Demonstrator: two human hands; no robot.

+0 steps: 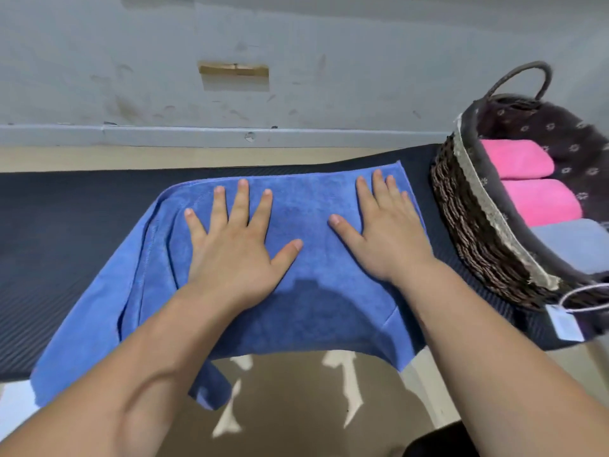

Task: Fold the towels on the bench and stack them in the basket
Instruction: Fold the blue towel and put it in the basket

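A blue towel (313, 298) lies spread on the dark padded bench (66, 245), doubled over, with its near edge hanging off the front. My left hand (237, 249) presses flat on the towel's left half, fingers spread and straight. My right hand (385, 232) presses flat on the right half near the towel's right edge. A woven basket (468, 222) with a dark patterned lining stands on the bench at the right. Inside it lie two folded pink towels (527, 183) and a folded pale blue towel (573, 245).
A scuffed grey wall (296, 77) runs behind the bench, with a strip of floor between. The basket has a loop handle (527, 77) at its far end and a white tag (565, 323) on a cord at its near end. Floor shows below the bench's front edge.
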